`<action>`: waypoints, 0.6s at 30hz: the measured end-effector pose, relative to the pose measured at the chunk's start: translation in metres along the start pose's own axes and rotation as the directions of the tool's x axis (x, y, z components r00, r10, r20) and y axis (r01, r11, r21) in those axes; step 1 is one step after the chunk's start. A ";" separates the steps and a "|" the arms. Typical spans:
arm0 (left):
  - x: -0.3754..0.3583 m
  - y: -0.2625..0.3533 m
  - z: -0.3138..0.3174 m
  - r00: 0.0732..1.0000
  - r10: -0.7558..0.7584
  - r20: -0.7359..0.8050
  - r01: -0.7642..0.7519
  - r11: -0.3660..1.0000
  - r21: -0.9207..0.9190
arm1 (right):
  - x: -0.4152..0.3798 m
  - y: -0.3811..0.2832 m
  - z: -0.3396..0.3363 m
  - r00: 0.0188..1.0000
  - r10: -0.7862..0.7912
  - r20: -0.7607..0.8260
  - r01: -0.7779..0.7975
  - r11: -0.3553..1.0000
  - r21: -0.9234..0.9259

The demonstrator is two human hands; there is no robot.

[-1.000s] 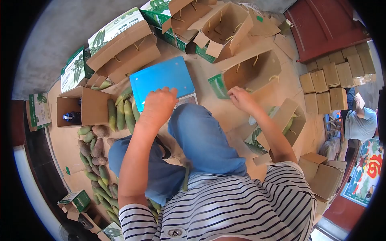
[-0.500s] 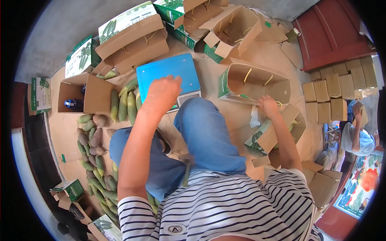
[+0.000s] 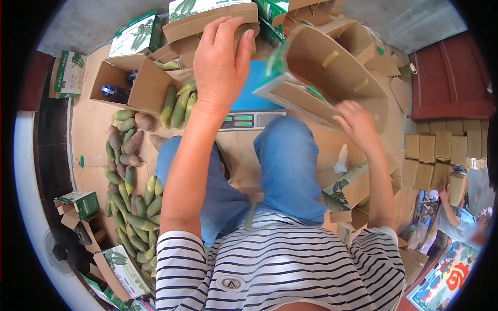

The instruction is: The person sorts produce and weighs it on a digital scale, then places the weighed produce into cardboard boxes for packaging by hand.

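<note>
cucumber-like green vegetables (image 3: 141, 223) and brown tubers (image 3: 134, 142) lie in a long spread along the left edge of the floor (image 3: 91, 140). at center, the left hand (image 3: 223, 72) hangs in front of the blue-topped digital scale (image 3: 249, 99), fingers extended, thumb apart, no object visible in its grasp. next to it, a green-printed cardboard carton (image 3: 332, 75), slightly blurred and tilted, reaches over the right edge of the scale's platform; whether the two touch cannot be told. the right hand (image 3: 358, 122) is clamped on the carton's near long rim, toward its right corner. the carton should prove light for its size, dry rather than slippery, its panels stiff but ready to give at the creases and crush under a hard squeeze. held by one rim, so long a shape would likely swing; a hand at each short end, or on the yellow cord handles (image 3: 330, 58), should steady it. far right, stacked brown boxes (image 3: 428, 147) stand beside another person's arm (image 3: 450, 213).
</note>
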State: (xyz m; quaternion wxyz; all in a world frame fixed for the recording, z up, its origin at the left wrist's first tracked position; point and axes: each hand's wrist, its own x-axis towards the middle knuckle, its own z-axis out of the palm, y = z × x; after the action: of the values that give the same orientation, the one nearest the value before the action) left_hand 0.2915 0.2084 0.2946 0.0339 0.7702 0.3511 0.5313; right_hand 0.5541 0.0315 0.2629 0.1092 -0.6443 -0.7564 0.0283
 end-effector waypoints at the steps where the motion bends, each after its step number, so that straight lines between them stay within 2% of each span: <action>1: 0.000 -0.004 0.000 0.999 0.016 -0.037 -0.016 1.000 0.002 | 0.021 -0.007 0.007 0.999 -0.046 0.014 0.046 0.999 -0.005; 5: 0.002 -0.011 -0.006 0.994 0.031 -0.105 -0.034 0.999 -0.029 | 0.103 -0.046 0.042 0.975 -0.212 0.070 0.212 0.977 0.017; 8: 0.001 -0.016 -0.011 0.993 -0.069 -0.098 0.062 0.995 -0.073 | 0.151 -0.073 0.080 0.945 -0.280 0.167 0.279 0.960 0.031; 11: 0.002 -0.017 -0.014 0.981 -0.129 -0.146 0.109 0.985 -0.137 | 0.172 -0.089 0.123 0.932 -0.284 0.224 0.287 0.958 0.021; 14: 0.002 -0.020 -0.015 0.975 -0.140 -0.174 0.111 0.980 -0.163 | 0.169 -0.095 0.121 0.912 -0.310 0.267 0.302 0.951 0.071; 15: 0.001 -0.019 -0.015 0.976 -0.149 -0.157 0.121 0.978 -0.172 | 0.168 -0.101 0.101 0.906 -0.210 0.367 0.199 0.978 0.067; 18: -0.006 -0.007 -0.012 0.988 -0.154 -0.022 0.149 0.978 -0.144 | 0.169 -0.090 0.073 0.863 -0.174 0.474 0.180 0.983 0.033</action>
State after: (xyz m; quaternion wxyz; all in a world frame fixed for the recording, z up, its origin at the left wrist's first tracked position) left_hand 0.2773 0.2062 0.2921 0.1233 0.7281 0.3706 0.5633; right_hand 0.4281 0.1895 0.2304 -0.0813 -0.5464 -0.8160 0.1704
